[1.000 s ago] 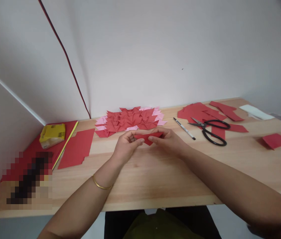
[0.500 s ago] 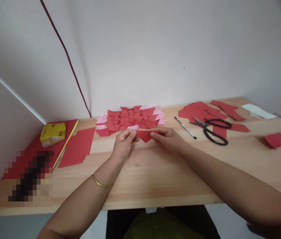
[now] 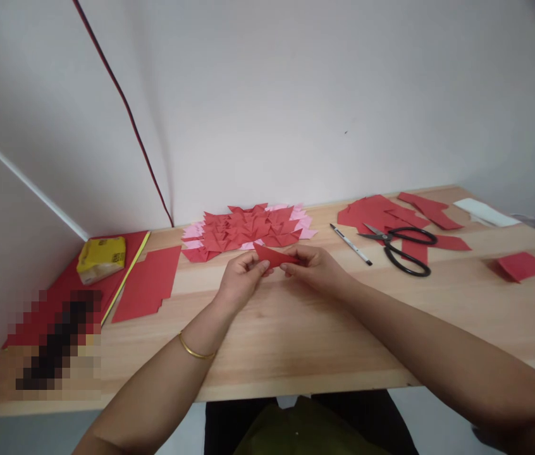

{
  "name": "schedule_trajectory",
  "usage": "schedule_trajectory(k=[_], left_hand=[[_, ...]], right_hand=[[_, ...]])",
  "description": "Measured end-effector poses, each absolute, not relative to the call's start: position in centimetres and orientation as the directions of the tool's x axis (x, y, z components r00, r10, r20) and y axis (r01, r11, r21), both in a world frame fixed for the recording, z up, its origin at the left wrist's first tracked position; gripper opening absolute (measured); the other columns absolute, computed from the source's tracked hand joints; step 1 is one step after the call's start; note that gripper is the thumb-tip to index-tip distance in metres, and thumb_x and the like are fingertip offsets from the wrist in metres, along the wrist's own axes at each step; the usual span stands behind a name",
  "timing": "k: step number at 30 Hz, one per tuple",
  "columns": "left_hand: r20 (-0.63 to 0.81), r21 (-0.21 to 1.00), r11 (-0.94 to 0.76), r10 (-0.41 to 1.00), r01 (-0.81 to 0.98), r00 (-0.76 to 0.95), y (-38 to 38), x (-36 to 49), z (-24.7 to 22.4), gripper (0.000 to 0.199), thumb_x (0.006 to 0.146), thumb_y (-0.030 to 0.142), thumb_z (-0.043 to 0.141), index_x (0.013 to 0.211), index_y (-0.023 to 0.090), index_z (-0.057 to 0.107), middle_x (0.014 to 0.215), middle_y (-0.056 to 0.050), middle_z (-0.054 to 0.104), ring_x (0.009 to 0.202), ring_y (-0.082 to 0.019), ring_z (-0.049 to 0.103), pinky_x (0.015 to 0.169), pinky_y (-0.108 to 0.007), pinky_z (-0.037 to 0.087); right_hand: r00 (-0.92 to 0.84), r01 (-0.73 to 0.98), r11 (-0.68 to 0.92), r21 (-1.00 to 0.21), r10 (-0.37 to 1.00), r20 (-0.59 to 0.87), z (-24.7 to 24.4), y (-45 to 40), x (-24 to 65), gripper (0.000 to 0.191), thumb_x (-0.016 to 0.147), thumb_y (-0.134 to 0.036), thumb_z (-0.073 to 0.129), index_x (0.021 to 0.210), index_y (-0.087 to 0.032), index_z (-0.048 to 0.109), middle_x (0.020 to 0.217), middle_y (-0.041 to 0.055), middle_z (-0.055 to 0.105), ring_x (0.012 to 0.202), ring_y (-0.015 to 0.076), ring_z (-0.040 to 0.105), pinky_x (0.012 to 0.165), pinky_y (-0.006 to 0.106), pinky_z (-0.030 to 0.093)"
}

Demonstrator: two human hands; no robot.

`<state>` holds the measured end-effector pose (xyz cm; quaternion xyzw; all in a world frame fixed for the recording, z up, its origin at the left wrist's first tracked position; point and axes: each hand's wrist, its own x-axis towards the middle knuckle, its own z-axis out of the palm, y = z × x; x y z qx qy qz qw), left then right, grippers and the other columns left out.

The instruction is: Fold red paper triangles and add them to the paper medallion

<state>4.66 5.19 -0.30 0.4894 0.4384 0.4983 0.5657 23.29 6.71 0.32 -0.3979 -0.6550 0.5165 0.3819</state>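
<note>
Between my hands is a small folded piece of red paper [image 3: 274,256], held above the wooden table. My left hand [image 3: 243,275] pinches its left part between thumb and fingers. At its right side, my right hand [image 3: 312,265] grips it in the same way, thumb toward me. The paper's lower edge is partly hidden by my thumbs and fingertips. Just beyond my hands lie rows of folded red and pink paper pieces [image 3: 248,227] against the wall.
Right of my hands lie a pen [image 3: 350,244], black-handled scissors [image 3: 398,243], red paper scraps [image 3: 374,212] and a red paper square [image 3: 526,266]. To the left are red sheets [image 3: 148,281] and a yellow packet [image 3: 101,258]. The table's front edge [image 3: 296,387] is near me.
The folded red paper has turned from a downward-pointing triangle to a slanted shape with a tip rising at the left. My hands have drawn closer together, both still pinching it.
</note>
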Motion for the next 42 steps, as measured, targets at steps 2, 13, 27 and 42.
schedule_trajectory(k=[2,13,27,42], left_hand=[[-0.01,0.993,0.026,0.991,-0.113,0.137,5.2,4.7,-0.1,0.021,0.068,0.03,0.073,0.083,0.015,0.069,0.079,-0.003,0.067,0.071,-0.012,0.059,0.075,-0.028,0.049],[0.007,0.973,-0.03,0.995,0.228,0.101,5.2,4.1,0.4,0.021,0.068,0.03,0.07,0.082,0.014,0.071,0.06,0.001,0.058,0.05,-0.009,0.043,0.049,-0.021,0.03],[0.189,0.897,-0.264,0.954,0.355,0.233,4.9,4.4,0.4,0.014,0.073,0.021,0.065,0.084,0.018,0.073,0.079,-0.004,0.067,0.07,-0.016,0.056,0.066,-0.025,0.041],[0.034,0.982,-0.057,0.991,0.182,0.13,5.6,3.8,0.3,0.026,0.065,0.026,0.074,0.088,0.015,0.073,0.071,-0.002,0.066,0.066,-0.016,0.057,0.064,-0.025,0.043]], right_hand=[[-0.367,0.149,0.153,-0.977,0.926,0.089,0.3,6.7,23.2,0.023,0.074,-0.033,0.065,0.091,-0.019,0.068,0.08,0.0027,0.065,0.07,0.0148,0.059,0.069,0.03,0.048],[-0.291,0.277,0.234,-0.932,0.945,0.15,0.3,7.0,23.8,0.022,0.076,-0.039,0.062,0.076,-0.017,0.065,0.066,0.0003,0.057,0.061,0.0121,0.048,0.057,0.026,0.037],[-0.455,0.307,0.351,-0.884,0.87,0.188,0.5,6.3,23.1,0.013,0.075,-0.022,0.055,0.079,-0.017,0.066,0.074,0.0015,0.063,0.068,0.0146,0.054,0.062,0.026,0.04],[-0.265,0.417,0.302,-0.857,0.943,0.203,0.6,7.7,25.0,0.004,0.066,-0.018,0.053,0.066,-0.018,0.057,0.062,-0.0013,0.053,0.057,0.0112,0.045,0.055,0.025,0.034]])
